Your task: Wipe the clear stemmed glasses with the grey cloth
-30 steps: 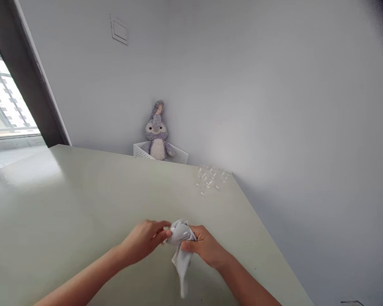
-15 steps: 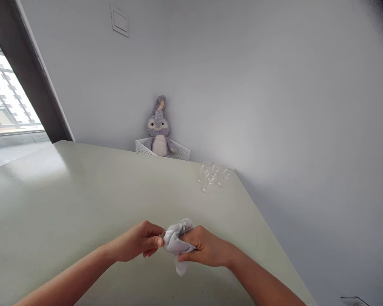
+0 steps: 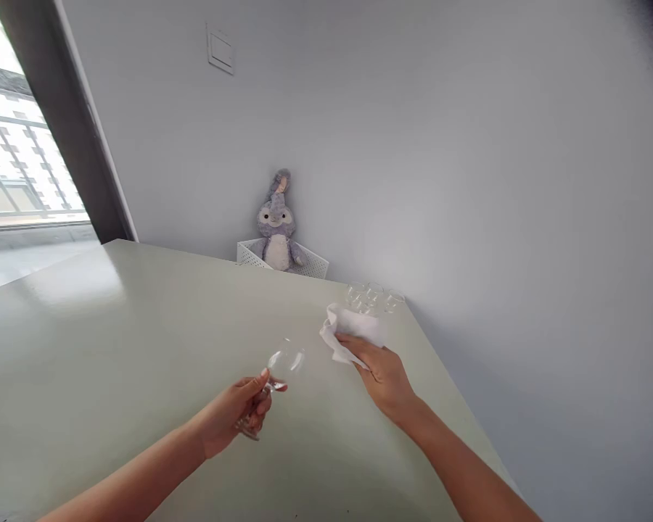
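My left hand [image 3: 253, 406] is closed around the stem of a clear wine glass [image 3: 286, 360], held tilted above the table with its bowl pointing up and right. Its foot shows below my fingers. In my right hand [image 3: 379, 373] is a white cloth [image 3: 351, 328], pinched at its lower edge and spread out loosely. The cloth is in front of several clear glasses [image 3: 373, 293] at the table's far right corner and hides part of them. Whether it touches them I cannot tell.
The pale green table [image 3: 157, 348] ends on the right beside a grey wall [image 3: 495, 217]. Behind its far edge, a grey plush toy [image 3: 276, 232] sits in a white perforated basket [image 3: 315, 267]. A window [image 3: 25, 159] is at the left.
My right hand has drawn the cloth off the glass and moved it forward and right, towards the standing glasses. The glass in my left hand is now uncovered. The view has shifted slightly.
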A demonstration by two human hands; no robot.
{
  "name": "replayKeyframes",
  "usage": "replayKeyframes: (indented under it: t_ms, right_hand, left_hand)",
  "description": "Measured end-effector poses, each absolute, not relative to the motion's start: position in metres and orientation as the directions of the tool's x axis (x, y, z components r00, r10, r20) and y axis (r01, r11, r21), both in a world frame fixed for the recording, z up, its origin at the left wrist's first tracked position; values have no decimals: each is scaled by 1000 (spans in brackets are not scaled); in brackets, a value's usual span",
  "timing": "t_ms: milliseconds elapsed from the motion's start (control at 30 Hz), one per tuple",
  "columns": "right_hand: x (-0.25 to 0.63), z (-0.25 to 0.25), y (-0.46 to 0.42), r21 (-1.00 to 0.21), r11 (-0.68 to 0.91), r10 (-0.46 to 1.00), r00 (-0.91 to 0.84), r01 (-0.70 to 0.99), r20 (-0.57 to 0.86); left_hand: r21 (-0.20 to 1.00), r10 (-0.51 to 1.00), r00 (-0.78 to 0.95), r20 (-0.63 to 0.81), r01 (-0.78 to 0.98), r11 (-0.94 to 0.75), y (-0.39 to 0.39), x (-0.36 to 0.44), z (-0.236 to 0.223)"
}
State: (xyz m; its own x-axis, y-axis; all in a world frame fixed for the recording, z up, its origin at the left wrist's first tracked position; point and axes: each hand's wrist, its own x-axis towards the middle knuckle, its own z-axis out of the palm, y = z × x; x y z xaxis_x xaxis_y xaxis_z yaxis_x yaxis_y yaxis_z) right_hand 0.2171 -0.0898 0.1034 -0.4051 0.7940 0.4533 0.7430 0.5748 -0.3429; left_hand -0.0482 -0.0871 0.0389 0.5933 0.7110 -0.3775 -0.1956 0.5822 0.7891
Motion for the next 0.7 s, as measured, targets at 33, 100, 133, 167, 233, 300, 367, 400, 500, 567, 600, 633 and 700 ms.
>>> replayKeyframes:
  t_ms: [33,100,133,167,233,300,367,400,500,567,600,633,700]
  right_hand:
    - [212,101,-95,-333,580,785,-401,744,472]
    - [196,97,-106,-255,647,739,-508,719,443]
    - [187,95,-110,-205,694,702,-586,690,404]
    - [177,92,-113,-164,740,660,-656,653,367]
    - [159,87,-113,-126,795,598,-731,593,330]
    - [148,85,-107,-154,793,603,-723,589,338]
    - [143,86,-95,-279,744,668,-664,607,336]
    - [144,88,-88,-382,698,715,-620,606,323]
    - [148,91,-69,-780,421,860,-478,462,181]
    - [148,87,-60,-968,124,928,-372,217,35]
    - [146,83,-57,-998,-13,953,-300,56,-29]
    - [142,77,-56,-986,-116,973,-215,-117,-89]
    - [130,65,-60,-885,-190,982,-58,-426,-182]
  left_hand:
    - [817,757,531,-380,-191,544,-85,-48,39]
    - [855,799,465,-382,-149,496,-84,-46,40]
    - [874,807,457,-373,-118,471,-84,-43,40]
    - [895,816,452,-361,-80,440,-85,-39,39]
    - [935,836,433,-337,52,350,-87,-31,38]
    - [940,859,404,-313,262,219,-90,-25,36]
    - [879,898,375,-230,476,26,-92,-23,35]
    - [830,914,374,-161,552,-80,-93,-23,36]
    - [727,928,373,15,633,-266,-96,-27,42]
    - [750,935,353,35,609,-258,-97,-29,45]
    - [776,944,328,39,585,-235,-97,-29,46]
    - [805,954,297,47,554,-212,-96,-28,46]
    - [859,969,233,78,478,-184,-94,-26,44]
